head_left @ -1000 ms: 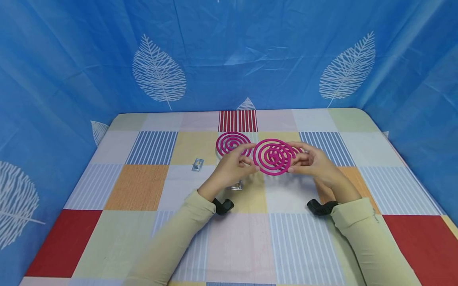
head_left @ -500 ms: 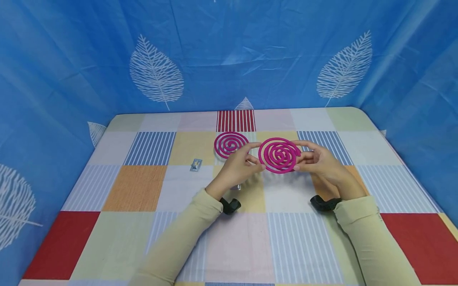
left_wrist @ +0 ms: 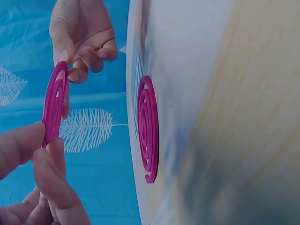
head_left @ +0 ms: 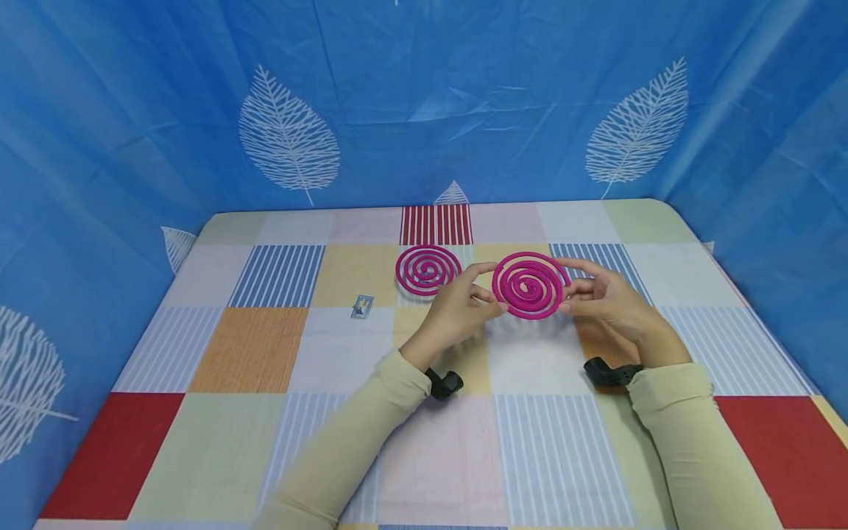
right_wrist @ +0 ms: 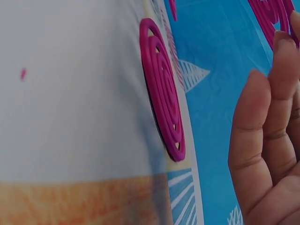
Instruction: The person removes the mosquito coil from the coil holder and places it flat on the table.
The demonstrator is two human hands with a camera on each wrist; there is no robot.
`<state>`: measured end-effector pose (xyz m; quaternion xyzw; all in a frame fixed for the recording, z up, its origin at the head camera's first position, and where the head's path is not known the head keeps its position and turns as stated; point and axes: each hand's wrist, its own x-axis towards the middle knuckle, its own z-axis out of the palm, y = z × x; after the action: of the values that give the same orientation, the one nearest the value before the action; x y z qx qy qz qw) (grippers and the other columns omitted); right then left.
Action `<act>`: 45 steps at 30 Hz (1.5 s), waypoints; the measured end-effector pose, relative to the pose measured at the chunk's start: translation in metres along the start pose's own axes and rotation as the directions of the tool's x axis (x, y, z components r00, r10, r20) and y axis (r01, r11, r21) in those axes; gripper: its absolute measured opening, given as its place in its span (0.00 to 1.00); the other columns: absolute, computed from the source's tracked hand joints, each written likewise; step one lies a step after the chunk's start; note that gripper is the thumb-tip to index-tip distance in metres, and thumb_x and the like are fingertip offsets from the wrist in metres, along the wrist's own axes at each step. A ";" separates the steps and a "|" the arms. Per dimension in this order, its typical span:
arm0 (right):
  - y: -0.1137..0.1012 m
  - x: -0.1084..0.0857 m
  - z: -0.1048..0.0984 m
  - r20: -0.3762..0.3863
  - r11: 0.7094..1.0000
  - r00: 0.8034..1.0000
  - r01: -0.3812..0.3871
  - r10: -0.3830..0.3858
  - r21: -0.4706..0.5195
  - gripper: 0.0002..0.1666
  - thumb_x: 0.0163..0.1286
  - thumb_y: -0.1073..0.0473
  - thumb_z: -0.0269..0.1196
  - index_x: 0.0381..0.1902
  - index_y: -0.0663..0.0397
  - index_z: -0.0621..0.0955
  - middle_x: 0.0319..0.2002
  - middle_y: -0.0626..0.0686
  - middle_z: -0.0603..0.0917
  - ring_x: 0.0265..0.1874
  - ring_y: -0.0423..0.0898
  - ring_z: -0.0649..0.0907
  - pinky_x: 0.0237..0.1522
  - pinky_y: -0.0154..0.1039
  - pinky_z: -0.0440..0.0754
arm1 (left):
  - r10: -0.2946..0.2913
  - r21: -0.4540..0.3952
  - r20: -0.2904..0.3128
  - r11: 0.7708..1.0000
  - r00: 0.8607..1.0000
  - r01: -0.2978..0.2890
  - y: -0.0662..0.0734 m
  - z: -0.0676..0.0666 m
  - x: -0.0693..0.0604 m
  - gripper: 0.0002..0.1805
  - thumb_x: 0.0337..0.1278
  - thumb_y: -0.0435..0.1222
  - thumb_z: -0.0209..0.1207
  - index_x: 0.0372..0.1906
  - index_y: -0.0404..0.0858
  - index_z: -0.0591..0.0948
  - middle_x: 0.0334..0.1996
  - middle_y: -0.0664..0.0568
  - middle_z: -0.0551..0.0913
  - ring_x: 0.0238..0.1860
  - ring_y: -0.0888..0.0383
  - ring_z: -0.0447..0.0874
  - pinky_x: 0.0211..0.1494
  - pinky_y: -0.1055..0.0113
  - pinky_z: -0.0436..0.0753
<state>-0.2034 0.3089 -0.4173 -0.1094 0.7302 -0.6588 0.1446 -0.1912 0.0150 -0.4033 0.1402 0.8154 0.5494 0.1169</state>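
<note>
A magenta spiral coil (head_left: 506, 303) is held up above the table between both hands. My left hand (head_left: 457, 309) pinches its left edge, and my right hand (head_left: 606, 302) pinches the right edge. In the left wrist view the raised coil (left_wrist: 55, 101) is nearly edge-on, spanning from my left fingers to my right hand (left_wrist: 84, 40). Another coil (left_wrist: 148, 129) lies flat on the cloth; from the head it is mostly hidden behind the raised one. The right wrist view shows this lying coil (right_wrist: 164, 89) beside my right hand (right_wrist: 267, 154), whose fingertips meet the raised coil.
A further magenta coil (head_left: 411, 274) lies on the patchwork tablecloth (head_left: 252, 346), behind and left of my left hand. Farther left lies a small metal piece (head_left: 362, 307). Blue curtains (head_left: 424, 110) with white leaf prints enclose the table's back and sides.
Both hands have shifted right with the raised coil, which now overlaps the lying coil almost fully in the head view. A second metal piece has become hidden behind my left hand or forearm.
</note>
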 end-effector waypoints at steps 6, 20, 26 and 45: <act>0.005 -0.002 -0.009 0.042 0.994 0.999 0.020 -0.024 0.106 0.39 0.72 0.79 0.65 0.72 0.38 0.78 0.39 0.51 0.90 0.40 0.43 0.89 0.44 0.36 0.90 | -0.013 -0.031 -0.012 0.999 1.000 0.012 0.002 0.009 0.003 0.37 0.68 0.35 0.71 0.79 0.48 0.73 0.42 0.52 0.90 0.43 0.57 0.89 0.37 0.66 0.82; 0.006 -0.010 -0.027 -0.017 0.991 0.998 -0.052 0.055 0.126 0.37 0.74 0.75 0.65 0.74 0.40 0.74 0.44 0.51 0.90 0.44 0.45 0.89 0.48 0.43 0.91 | 0.031 -0.019 -0.033 0.999 0.999 -0.032 0.005 0.029 0.018 0.36 0.68 0.36 0.72 0.79 0.46 0.74 0.39 0.53 0.91 0.33 0.63 0.82 0.34 0.72 0.77; 0.009 -0.011 -0.035 0.001 0.989 0.999 -0.040 0.040 0.145 0.37 0.76 0.76 0.63 0.72 0.36 0.77 0.43 0.52 0.90 0.42 0.46 0.90 0.48 0.45 0.91 | 0.027 -0.004 -0.041 1.000 0.999 -0.027 0.005 0.036 0.023 0.36 0.69 0.36 0.72 0.79 0.45 0.75 0.38 0.54 0.91 0.30 0.63 0.80 0.33 0.72 0.75; 0.012 -0.019 -0.053 -0.132 0.971 0.986 -0.069 0.101 0.227 0.31 0.77 0.74 0.63 0.68 0.37 0.75 0.41 0.49 0.89 0.37 0.45 0.90 0.45 0.40 0.91 | 0.016 -0.048 -0.163 0.999 0.986 -0.024 0.011 0.065 0.048 0.29 0.64 0.34 0.74 0.70 0.40 0.84 0.33 0.54 0.91 0.32 0.67 0.84 0.34 0.75 0.80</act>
<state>-0.2045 0.3658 -0.4229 -0.0138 0.6646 -0.7354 0.1317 -0.2126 0.0918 -0.4193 0.0999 0.8070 0.5801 0.0478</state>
